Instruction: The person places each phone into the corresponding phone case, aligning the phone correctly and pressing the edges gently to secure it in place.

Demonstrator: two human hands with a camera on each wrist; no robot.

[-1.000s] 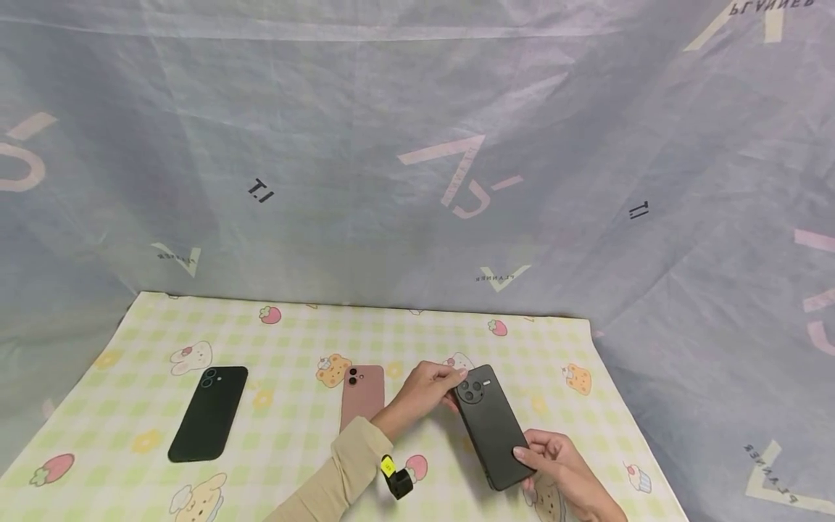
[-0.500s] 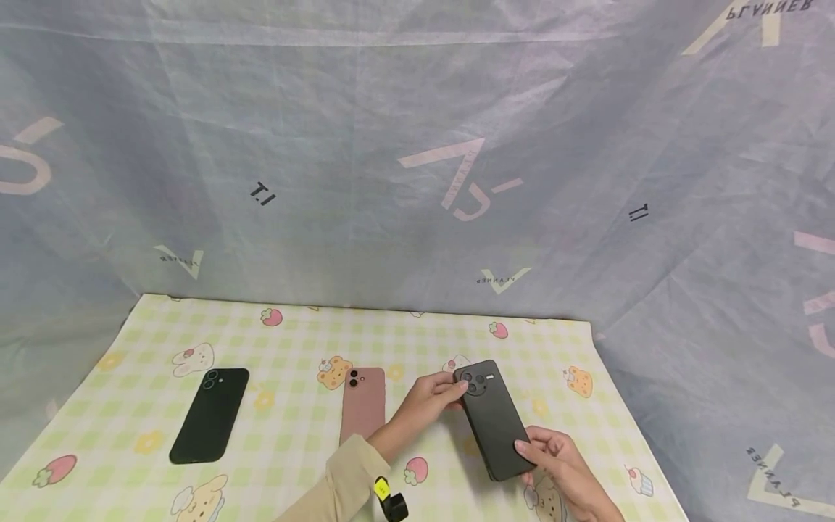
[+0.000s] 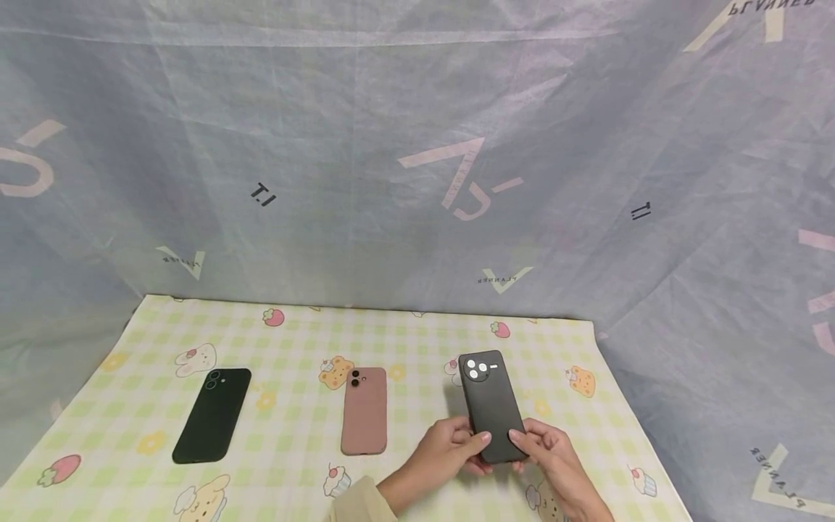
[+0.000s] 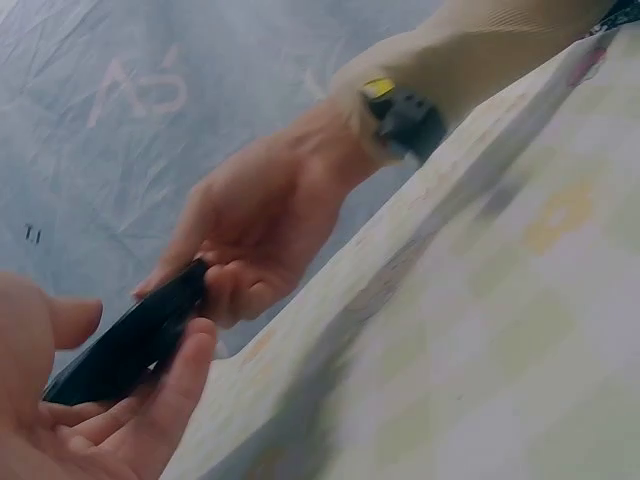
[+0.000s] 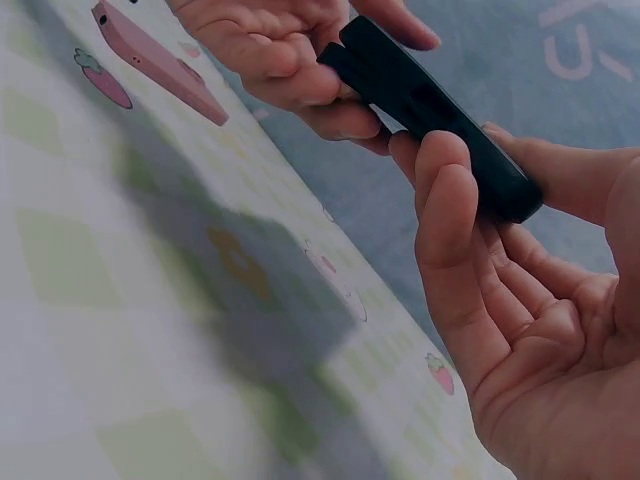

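Observation:
A black phone [image 3: 496, 406], back up with a round camera patch at its far end, is held above the cloth by both hands. The left hand [image 3: 451, 451] pinches its near left edge, thumb on the back. At the near right corner the right hand [image 3: 553, 458] grips it, thumb also on top. The camera spots look white in the head view. Edge-on, the phone [image 5: 430, 105] shows as a thick dark slab in the right wrist view, between the left hand [image 5: 280, 60] and the right hand [image 5: 540, 310]. Its underside is mostly hidden.
A pink phone [image 3: 364, 413] lies camera side up left of the hands. Farther left lies a dark green-black phone [image 3: 212, 415], also camera side up. Both rest on a checked cloth [image 3: 293, 377] printed with cartoons. Grey printed fabric [image 3: 352, 217] hangs behind the table.
The left hand has moved from the phone's camera end down to its near end. The phone's far end has risen slightly, and its camera spots turned from dark to white. The right hand keeps its hold.

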